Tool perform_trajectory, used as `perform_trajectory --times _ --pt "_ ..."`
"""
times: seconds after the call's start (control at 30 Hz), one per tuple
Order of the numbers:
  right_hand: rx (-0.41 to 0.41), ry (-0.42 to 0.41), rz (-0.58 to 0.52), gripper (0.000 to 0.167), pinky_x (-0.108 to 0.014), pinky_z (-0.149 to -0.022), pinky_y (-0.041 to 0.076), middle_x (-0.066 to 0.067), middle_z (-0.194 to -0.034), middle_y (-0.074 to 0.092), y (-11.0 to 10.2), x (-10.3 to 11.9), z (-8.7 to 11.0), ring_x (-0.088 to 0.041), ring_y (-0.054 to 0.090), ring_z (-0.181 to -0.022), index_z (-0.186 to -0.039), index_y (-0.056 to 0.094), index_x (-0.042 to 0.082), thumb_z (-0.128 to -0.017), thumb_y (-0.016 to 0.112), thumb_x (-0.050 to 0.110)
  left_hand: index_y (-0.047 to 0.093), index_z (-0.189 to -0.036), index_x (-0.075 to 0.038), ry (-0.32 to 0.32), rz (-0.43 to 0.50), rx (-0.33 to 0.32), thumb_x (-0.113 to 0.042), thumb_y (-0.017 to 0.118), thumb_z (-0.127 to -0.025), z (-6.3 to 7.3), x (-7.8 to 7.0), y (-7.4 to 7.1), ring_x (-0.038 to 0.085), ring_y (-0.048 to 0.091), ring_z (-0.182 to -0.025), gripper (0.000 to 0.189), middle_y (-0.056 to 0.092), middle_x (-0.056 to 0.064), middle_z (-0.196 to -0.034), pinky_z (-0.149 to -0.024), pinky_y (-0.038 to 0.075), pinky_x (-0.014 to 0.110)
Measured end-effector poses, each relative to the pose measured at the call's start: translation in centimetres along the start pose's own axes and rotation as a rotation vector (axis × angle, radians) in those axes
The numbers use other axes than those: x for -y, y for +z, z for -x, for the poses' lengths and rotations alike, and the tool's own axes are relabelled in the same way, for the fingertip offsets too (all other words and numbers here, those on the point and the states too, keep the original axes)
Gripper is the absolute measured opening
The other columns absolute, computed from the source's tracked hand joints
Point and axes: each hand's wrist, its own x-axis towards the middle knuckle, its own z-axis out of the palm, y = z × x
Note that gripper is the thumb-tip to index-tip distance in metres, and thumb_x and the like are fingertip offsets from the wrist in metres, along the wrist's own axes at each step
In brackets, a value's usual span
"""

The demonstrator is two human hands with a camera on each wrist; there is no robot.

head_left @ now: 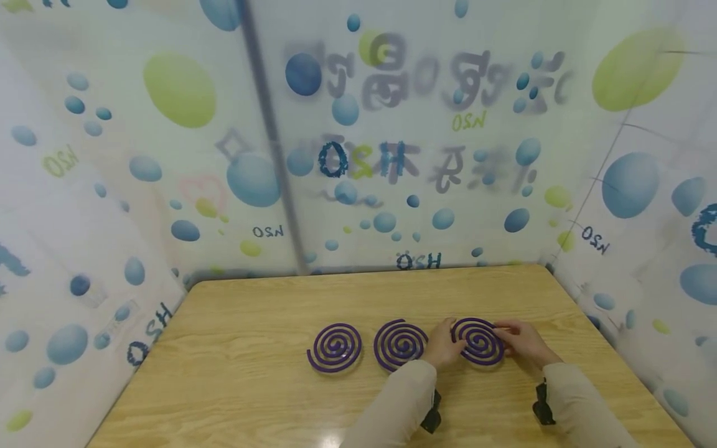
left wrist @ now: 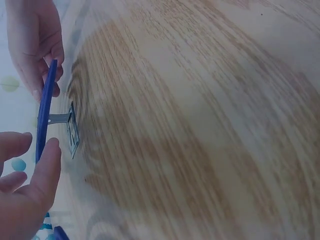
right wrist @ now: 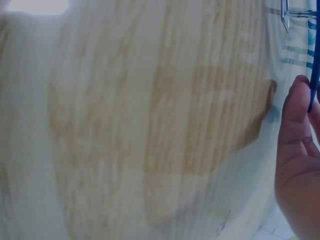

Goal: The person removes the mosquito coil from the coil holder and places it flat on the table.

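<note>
Purple: left coil (head_left: 336, 347), middle coil (head_left: 402, 345) — on the bench (head_left: 252, 386);
Left hand (head_left: 444, 347): fingers pinch right coil (head_left: 478, 340) — left edge;
Right hand (head_left: 523, 342): fingers pinch its right edge

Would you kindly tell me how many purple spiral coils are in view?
3. In the head view, the left coil and middle coil are on the table, and the right coil is held by the left hand and right hand. None seems hidden.

Spotted sheeting (head_left: 414, 118), perhaps a curtain, rises behind the table (head_left: 246, 336).
</note>
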Motion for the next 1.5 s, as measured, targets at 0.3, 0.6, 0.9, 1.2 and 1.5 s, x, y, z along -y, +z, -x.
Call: perform_trajectory --times 0.3,0.6,0.9,1.2,1.5 --pt "0.036 0.008 -0.017 0.036 -0.026 -0.050 0.050 -0.009 -0.076 0.061 0.1 0.3 -0.2 -0.013 0.056 -0.059 -0.111 0.044 -0.020 -0.087 0.053 0.005 0.051 -0.117 0.005 0.002 0.081 -0.031 0.001 0.065 -0.075 0.3 0.4 -0.3 0.024 0.058 -0.094 0.044 0.059 0.017 -0.104 -0.080 0.046 0.024" --pt "0.064 0.019 0.016 0.041 -0.028 -0.059 0.052 -0.011 -0.084 0.062 -0.4 -0.1 -0.6 -0.014 0.059 -0.069 -0.112 0.046 -0.018 -0.086 0.056 0.012 0.057 -0.109 0.002 0.008 0.068 -0.034 0.001 0.066 -0.075 0.3 0.4 -0.5 0.016 0.059 -0.079 0.035 0.062 0.011 -0.092 -0.068 0.046 0.018" --pt "0.095 -0.039 -0.038 0.046 -0.028 -0.057 0.052 -0.015 -0.088 0.063 -0.7 -0.3 -0.6 -0.013 0.059 -0.070 -0.113 0.051 -0.010 -0.083 0.063 0.022 0.057 -0.109 0.003 0.014 0.102 -0.028 0.002 0.065 -0.075 0.3 0.6 -0.3 0.013 0.060 -0.075 0.035 0.062 0.013 -0.092 -0.065 0.046 0.016" --pt "0.063 0.044 0.033 0.043 -0.029 -0.060 0.052 -0.016 -0.091 0.061 -0.7 0.5 -0.2 -0.013 0.059 -0.071 -0.115 0.046 -0.016 -0.085 0.058 0.013 0.061 -0.104 0.002 0.064 0.070 -0.012 0.002 0.064 -0.075 0.2 0.5 -0.2 0.011 0.060 -0.076 0.029 0.064 0.010 -0.089 -0.065 0.045 0.015" --pt "0.060 0.039 0.006 0.044 -0.030 -0.061 0.053 -0.012 -0.087 0.061 -0.6 0.7 -0.1 -0.016 0.059 -0.072 -0.115 0.046 -0.016 -0.084 0.059 0.013 0.059 -0.107 0.002 0.024 0.117 -0.004 0.004 0.063 -0.076 0.4 0.3 -0.5 0.011 0.060 -0.075 0.031 0.063 0.010 -0.090 -0.063 0.046 0.014"
